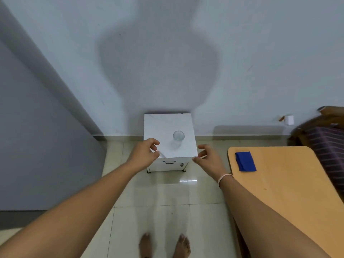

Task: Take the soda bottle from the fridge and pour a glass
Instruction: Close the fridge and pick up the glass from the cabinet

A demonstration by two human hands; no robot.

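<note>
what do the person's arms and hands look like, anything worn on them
Both forearms are bare, with no sleeves in view. The right hand has a thin, pale pinkish band around its wrist. The left hand and its wrist carry nothing: no watch, glove or ring shows. The feet at the bottom edge are bare too.

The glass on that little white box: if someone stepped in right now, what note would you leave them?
Left hand: loosely curled, holding nothing, at the small white fridge's front left corner.
Right hand: open, empty, at its front right corner.
Glass: upright on the fridge top, looks empty.
Soda bottle: not in view.
Done: nothing visible yet; fridge looks closed.
Left: open it, take the bottle, pour.
</note>
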